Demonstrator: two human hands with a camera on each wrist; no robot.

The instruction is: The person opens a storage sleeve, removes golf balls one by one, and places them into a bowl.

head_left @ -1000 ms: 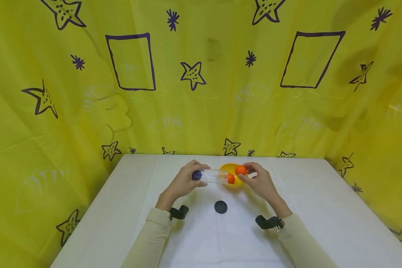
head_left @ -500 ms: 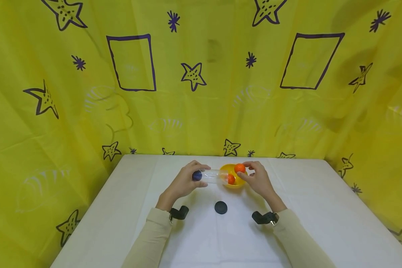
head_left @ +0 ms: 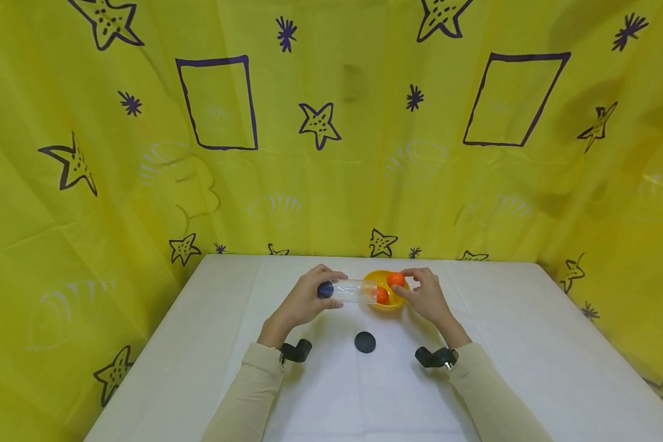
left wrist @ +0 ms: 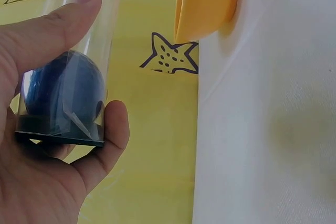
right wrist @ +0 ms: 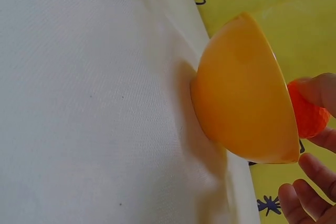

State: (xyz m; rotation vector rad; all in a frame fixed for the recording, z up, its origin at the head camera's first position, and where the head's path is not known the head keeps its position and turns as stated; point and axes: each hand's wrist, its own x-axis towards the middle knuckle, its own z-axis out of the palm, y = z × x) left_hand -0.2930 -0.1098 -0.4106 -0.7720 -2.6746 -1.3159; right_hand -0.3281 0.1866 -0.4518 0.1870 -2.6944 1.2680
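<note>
My left hand grips a clear plastic tube by its black-capped end, thumb on one side and fingers round the other. Inside that end sits a dark blue ball. The tube lies sideways in the air, its far end over the rim of a yellow bowl. With thumb and fingertips, my right hand pinches an orange ball at the bowl's rim. A second orange ball shows beside the tube's far end, seemingly in the bowl; the wrist views hide it.
A round black cap lies on the white table in front of the bowl, between my forearms. Behind the table's far edge hangs a yellow curtain with stars on it, which also runs along both sides.
My right forearm has shifted a little to the left. The pinched orange ball rose slightly, then came down slightly, staying over the bowl. My left hand and the tube have hardly moved.
</note>
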